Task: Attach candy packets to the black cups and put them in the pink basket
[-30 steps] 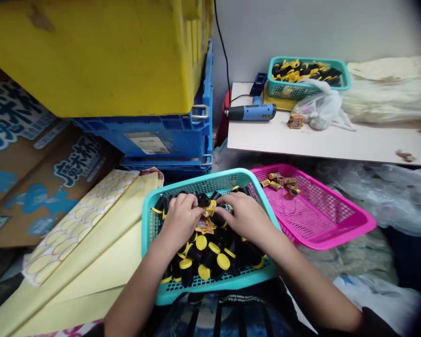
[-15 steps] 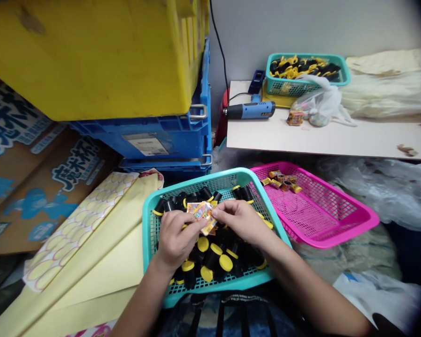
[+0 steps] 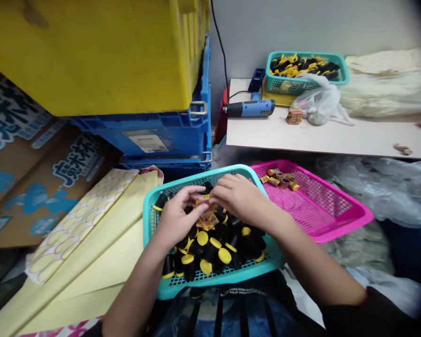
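Note:
A teal mesh basket (image 3: 150,220) rests on my lap, filled with several small black cylinders with yellow caps (image 3: 210,248). Over it my left hand (image 3: 177,215) and my right hand (image 3: 236,194) meet, fingers pinched together on a small colourful printed sticker (image 3: 206,217). The sticker hangs between both hands just above the cylinders. What lies under my right palm is hidden.
A pink mesh basket (image 3: 323,220) lies to the right with a few wrapped pieces (image 3: 280,180). Behind, a white shelf (image 3: 330,135) carries a blue tool (image 3: 249,108), a plastic bag and another teal basket (image 3: 305,70). Yellow and blue crates (image 3: 154,131), cardboard and yellow sheets (image 3: 91,252) stand left.
Both hands rose from the cylinders with the sticker, then moved slightly up and back together over the basket's far half; the sticker now hangs lower between them.

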`<state>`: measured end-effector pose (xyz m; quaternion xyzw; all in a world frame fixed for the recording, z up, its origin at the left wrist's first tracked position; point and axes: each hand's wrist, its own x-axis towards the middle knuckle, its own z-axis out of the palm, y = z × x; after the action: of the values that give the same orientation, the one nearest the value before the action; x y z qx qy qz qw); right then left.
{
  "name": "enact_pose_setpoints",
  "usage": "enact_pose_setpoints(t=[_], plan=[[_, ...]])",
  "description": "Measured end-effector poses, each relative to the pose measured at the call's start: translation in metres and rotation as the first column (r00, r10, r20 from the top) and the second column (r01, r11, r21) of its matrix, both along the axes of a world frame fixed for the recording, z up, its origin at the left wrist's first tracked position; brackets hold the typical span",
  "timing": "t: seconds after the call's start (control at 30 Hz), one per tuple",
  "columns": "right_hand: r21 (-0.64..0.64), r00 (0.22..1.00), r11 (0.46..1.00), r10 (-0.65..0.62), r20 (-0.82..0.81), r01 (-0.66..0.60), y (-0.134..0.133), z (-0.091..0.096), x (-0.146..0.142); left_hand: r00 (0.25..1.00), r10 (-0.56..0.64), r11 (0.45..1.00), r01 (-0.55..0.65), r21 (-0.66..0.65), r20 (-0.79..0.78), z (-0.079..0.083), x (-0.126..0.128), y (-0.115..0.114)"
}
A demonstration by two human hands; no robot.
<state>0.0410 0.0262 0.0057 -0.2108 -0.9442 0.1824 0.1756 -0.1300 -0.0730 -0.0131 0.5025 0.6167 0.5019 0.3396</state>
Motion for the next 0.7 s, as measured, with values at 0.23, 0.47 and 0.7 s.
enact_pose_setpoints(t=[0.23, 0.47, 0.7], plan=[[-0.837, 0.931, 0.54, -0.253, -0.263, -0.09, -0.008, -0.014, -0.011, 0.634, 0.158, 0.982, -0.182, -0.052, 0.757, -0.005, 0.027, 0.005], [-0.663, 0.932, 0.746, -0.285, -0.225, 0.068, -0.019, -0.015, -0.015, 0.734, 0.138, 0.987, -0.049, -0.151, 0.665, -0.002, 0.017, -0.004], [-0.606, 0.925, 0.78, -0.331, -0.188, 0.156, -0.008, -0.018, -0.001, 0.869, 0.263, 0.965, -0.243, -0.102, 0.418, -0.006, 0.011, -0.001]])
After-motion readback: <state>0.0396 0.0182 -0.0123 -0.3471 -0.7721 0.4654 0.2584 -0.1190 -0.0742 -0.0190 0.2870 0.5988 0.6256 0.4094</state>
